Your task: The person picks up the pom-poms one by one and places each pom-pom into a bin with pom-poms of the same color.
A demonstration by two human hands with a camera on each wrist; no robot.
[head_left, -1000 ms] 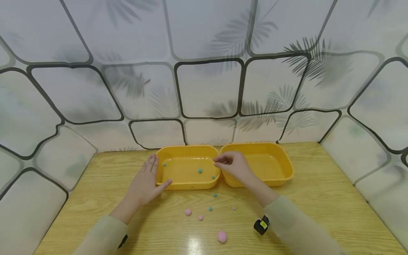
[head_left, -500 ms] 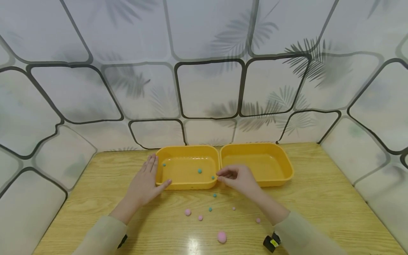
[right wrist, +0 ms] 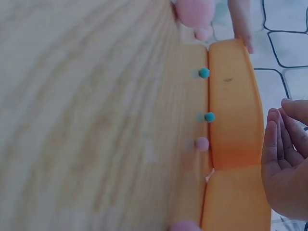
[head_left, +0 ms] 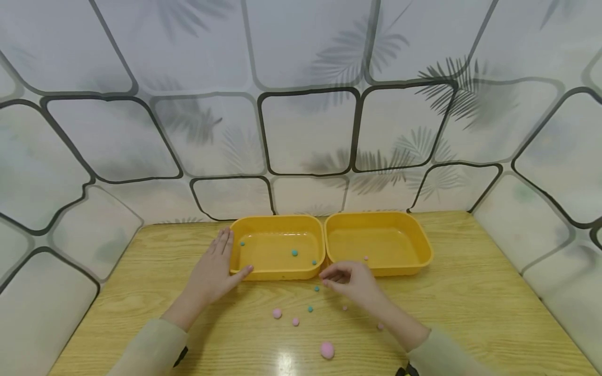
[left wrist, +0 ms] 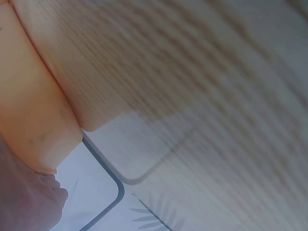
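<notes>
My left hand (head_left: 211, 269) lies with straight fingers along the left end of the left yellow tray (head_left: 277, 274), its thumb on the front rim. Several teal balls (head_left: 294, 253) sit inside that tray. My right hand (head_left: 355, 284) hovers in front of the gap between the trays, fingers loosely bent. In the right wrist view nothing shows between its fingertips (right wrist: 273, 115). A teal ball (head_left: 317, 288) lies on the table just left of these fingertips, another teal ball (head_left: 310, 309) nearer me. The right yellow tray (head_left: 404, 271) holds a small pink ball (head_left: 366, 258).
On the wooden table (head_left: 141, 292) lie several pink balls: a large pink ball (head_left: 327, 350) at the front, a medium one (head_left: 277, 313), and smaller ones, one partly behind my right forearm. A patterned backdrop (head_left: 308, 130) rises behind the trays.
My right hand has moved down toward me, from above the inner rims of the trays to in front of them. The pink ball in the right tray has come into sight. My left hand stays put.
</notes>
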